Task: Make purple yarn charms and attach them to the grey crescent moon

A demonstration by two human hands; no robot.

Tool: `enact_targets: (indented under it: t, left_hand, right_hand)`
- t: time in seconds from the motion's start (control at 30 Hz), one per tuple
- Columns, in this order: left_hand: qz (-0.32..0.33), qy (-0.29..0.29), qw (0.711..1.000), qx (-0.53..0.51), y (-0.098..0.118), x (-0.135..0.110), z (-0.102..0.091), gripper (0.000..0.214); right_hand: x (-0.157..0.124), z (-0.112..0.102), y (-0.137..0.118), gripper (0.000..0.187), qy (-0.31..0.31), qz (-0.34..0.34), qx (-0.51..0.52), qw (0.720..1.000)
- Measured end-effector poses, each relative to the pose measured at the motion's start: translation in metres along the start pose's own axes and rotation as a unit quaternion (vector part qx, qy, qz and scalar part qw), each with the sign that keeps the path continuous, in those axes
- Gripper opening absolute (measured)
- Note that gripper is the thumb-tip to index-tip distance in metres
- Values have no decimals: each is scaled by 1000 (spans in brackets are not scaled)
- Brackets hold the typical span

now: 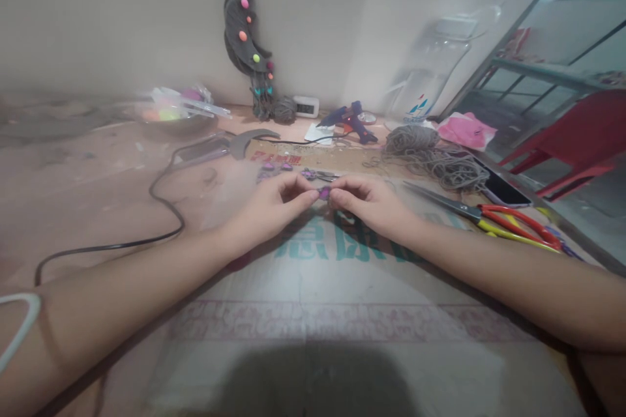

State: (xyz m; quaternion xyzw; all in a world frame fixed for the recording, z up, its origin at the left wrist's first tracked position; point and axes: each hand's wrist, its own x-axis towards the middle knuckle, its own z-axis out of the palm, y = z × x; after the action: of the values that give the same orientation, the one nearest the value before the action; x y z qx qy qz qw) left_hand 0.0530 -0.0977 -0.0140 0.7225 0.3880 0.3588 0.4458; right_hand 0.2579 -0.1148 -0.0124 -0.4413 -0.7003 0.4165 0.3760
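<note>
My left hand (274,205) and my right hand (364,202) meet over the middle of a printed cardboard sheet (313,273). Both pinch one small purple piece (324,193) between their fingertips, with the fingers curled in. Just beyond the hands lie more small purple pieces (274,171) on the sheet. Both forearms rest low across the sheet.
Red-and-yellow handled scissors (493,215) lie to the right, a heap of grey yarn (435,156) behind them. A blue glue gun (349,120), a bowl of bright bits (169,114), a black cable (161,199) and a dark felt hanging (247,39) are further back. A red chair (577,137) stands right.
</note>
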Motion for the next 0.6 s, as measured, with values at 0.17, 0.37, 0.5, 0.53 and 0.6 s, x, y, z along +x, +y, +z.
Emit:
enact_targets:
  t: [0.17, 0.37, 0.5, 0.53, 0.6]
  left_hand:
    - [-1, 8, 1000, -22, 1, -1, -1, 23]
    - [1, 15, 997, -75, -1, 0, -1, 21]
    - [8, 17, 998, -65, -2, 2, 0, 21]
    - [9, 19, 998, -59, -2, 2, 0, 21]
    - [11, 12, 998, -58, -2, 2, 0, 19]
  right_hand:
    - [1, -1, 1, 26, 11, -12, -11, 1000]
    - [1, -4, -2, 25, 38, -43, -114, 992]
    - [1, -1, -2, 18, 33, -52, -127, 990]
    - [0, -1, -2, 15, 32, -55, -129, 990]
    - [0, 0, -2, 12, 30, -61, -131, 989]
